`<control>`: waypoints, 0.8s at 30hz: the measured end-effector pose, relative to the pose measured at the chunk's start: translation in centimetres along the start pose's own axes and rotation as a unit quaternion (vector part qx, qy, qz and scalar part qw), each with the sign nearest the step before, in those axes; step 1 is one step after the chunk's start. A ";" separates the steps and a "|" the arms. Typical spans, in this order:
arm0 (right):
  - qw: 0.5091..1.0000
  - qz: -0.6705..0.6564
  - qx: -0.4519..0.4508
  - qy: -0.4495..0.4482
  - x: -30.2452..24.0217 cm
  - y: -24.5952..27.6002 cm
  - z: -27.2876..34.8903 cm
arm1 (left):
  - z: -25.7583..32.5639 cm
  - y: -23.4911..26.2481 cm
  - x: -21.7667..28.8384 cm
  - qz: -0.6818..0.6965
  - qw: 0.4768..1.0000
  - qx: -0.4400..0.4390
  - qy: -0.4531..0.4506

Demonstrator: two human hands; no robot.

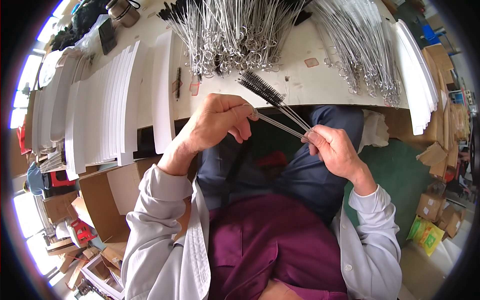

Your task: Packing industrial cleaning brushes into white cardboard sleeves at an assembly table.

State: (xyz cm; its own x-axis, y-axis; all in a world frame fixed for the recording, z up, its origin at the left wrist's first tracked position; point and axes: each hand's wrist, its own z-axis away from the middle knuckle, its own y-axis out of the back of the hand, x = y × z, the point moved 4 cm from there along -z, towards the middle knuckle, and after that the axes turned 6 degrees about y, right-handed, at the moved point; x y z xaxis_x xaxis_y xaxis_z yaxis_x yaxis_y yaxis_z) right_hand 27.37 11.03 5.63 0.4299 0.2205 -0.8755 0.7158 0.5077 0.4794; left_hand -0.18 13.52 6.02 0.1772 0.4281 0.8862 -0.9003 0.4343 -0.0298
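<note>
My right hand (334, 150) is closed round the wire stems of a few thin wire brushes, in front of the table edge. Their black bristle heads (261, 88) point up and left over the table. More wire stems (282, 125) run from the right hand across to my left hand (218, 120). Thumb and forefinger of the left hand pinch the ends of these stems, which look looped, while its other fingers curl loosely below. Beyond the hands, a big pile of ring-ended wire brushes (232, 42) lies on the table (300, 90). A single small black brush (178, 82) rests apart to the left.
White folded card strips (102, 107) stand in a row at the left, with another stack (417, 75) at the right. A second wire bundle (362, 47) lies back right. A thermos (123, 12) is far left. An open cardboard box (103, 202) sits below left.
</note>
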 end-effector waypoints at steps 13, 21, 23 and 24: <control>0.999 -0.034 -0.007 -0.038 0.1 -1.1 1.4 | -0.8 1.2 -1.7 0.139 0.986 0.096 -0.005; 0.996 -0.032 -0.024 -0.073 0.3 -1.7 2.1 | -0.7 1.8 -2.4 0.182 0.970 0.162 0.004; 0.996 -0.058 -0.020 -0.070 0.7 -2.2 2.2 | -0.9 1.7 -2.5 0.192 0.970 0.148 0.001; 0.994 -0.084 -0.015 -0.066 0.8 -2.5 2.2 | -0.9 1.5 -2.5 0.202 0.970 0.135 -0.002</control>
State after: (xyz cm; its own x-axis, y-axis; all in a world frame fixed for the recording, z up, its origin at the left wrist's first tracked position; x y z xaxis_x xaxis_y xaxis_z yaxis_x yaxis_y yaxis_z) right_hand 27.16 8.12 3.85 0.3761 0.0199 -0.9264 0.7675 0.5534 0.3235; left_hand -1.63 13.88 3.33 -0.2137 0.5168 0.8290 -0.9671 0.0082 -0.2544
